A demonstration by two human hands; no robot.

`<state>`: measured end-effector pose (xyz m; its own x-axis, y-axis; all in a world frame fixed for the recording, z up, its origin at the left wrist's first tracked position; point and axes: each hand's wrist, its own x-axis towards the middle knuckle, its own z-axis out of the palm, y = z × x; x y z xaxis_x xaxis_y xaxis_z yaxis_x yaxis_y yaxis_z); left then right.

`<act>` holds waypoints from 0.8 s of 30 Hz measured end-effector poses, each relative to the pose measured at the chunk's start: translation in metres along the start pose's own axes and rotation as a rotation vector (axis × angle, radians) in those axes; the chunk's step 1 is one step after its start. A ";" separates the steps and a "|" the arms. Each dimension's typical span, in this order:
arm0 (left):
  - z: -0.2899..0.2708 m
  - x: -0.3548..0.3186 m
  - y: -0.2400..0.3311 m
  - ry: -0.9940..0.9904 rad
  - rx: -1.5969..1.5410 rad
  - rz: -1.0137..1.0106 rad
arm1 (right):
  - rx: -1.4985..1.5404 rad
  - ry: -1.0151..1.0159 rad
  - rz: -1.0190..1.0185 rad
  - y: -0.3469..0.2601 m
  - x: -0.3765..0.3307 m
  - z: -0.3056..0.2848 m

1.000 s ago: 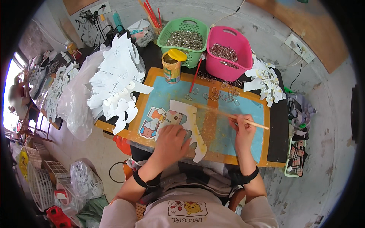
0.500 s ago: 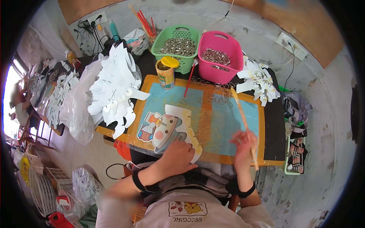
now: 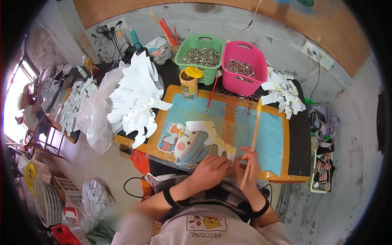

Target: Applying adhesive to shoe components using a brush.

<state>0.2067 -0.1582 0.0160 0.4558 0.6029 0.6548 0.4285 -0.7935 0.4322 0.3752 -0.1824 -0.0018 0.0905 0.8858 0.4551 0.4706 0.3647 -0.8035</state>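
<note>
Near the front edge of the blue mat, my left hand grips the near end of a white paper cut-out with yellowish smears. My right hand is closed round a long wooden stick, its yellow-coated tip pointing away from me. The fingers of my right hand are close beside the cut-out's right end; whether they touch it I cannot tell. Under the cut-out lies a printed cartoon piece. Beyond it stands a tin with a raised yellow lid.
Small metal rings lie scattered at the mat's far side. Behind are a green basket and a pink basket of metal pieces. White cut-outs are heaped at left and right. A red stick lies beside the tin.
My right hand has come left and inward with the stick, which stands more upright. The cut-out's near end has swung right with my left hand. The whole view has shifted slightly.
</note>
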 end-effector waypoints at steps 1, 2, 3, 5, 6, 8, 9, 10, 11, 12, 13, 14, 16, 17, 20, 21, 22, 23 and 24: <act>-0.005 0.002 -0.005 -0.038 0.014 -0.004 | -0.068 0.030 -0.020 0.002 0.007 -0.002; -0.013 0.003 -0.011 -0.169 0.042 0.026 | -0.071 0.028 -0.022 0.005 0.015 -0.006; -0.022 0.004 -0.020 -0.278 0.050 0.050 | -0.126 0.018 -0.063 0.008 0.023 -0.010; -0.046 0.007 -0.048 -0.301 0.250 0.032 | -0.155 -0.035 -0.043 0.014 0.035 -0.021; -0.058 0.009 -0.066 -0.253 0.257 -0.186 | -0.171 -0.013 -0.062 0.015 0.035 -0.024; -0.082 0.013 -0.102 -0.182 0.339 -0.475 | -0.172 -0.084 -0.103 0.015 0.032 -0.030; -0.096 0.014 -0.122 -0.149 0.439 -0.562 | -0.208 -0.061 -0.108 0.015 0.027 -0.030; -0.108 0.018 -0.143 -0.271 0.596 -0.625 | -0.245 -0.075 -0.103 0.013 0.021 -0.027; -0.117 0.018 -0.161 -0.266 0.654 -0.647 | -0.254 -0.115 -0.113 0.012 0.014 -0.023; -0.126 0.019 -0.178 -0.240 0.717 -0.698 | -0.285 -0.086 -0.100 0.010 0.008 -0.019; -0.131 0.020 -0.194 -0.220 0.742 -0.730 | -0.342 -0.095 -0.085 0.008 0.002 -0.014; -0.133 0.018 -0.206 -0.238 0.712 -0.717 | -0.398 -0.103 -0.069 0.006 -0.004 -0.010; -0.136 0.015 -0.226 -0.180 0.811 -0.707 | -0.462 -0.117 -0.094 0.002 -0.015 -0.004; -0.136 0.015 -0.235 -0.262 0.841 -0.756 | -0.411 -0.139 -0.007 0.002 -0.017 -0.002; -0.135 0.014 -0.246 -0.231 0.871 -0.743 | -0.374 -0.124 0.036 0.006 -0.015 -0.005; -0.136 0.015 -0.247 -0.244 0.832 -0.715 | -0.357 -0.111 -0.007 0.008 -0.011 -0.008; -0.137 0.017 -0.245 -0.222 0.794 -0.690 | -0.387 -0.092 -0.012 0.009 -0.010 -0.011; -0.139 0.020 -0.242 -0.170 0.791 -0.686 | -0.307 -0.119 0.039 0.009 -0.009 -0.014; -0.140 0.023 -0.238 -0.196 0.754 -0.668 | -0.195 -0.156 0.095 0.008 -0.008 -0.015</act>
<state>0.0061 0.0326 0.0153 0.0350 0.9590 0.2814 0.9895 -0.0727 0.1246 0.3920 -0.1912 -0.0065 0.0127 0.9524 0.3046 0.6278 0.2295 -0.7437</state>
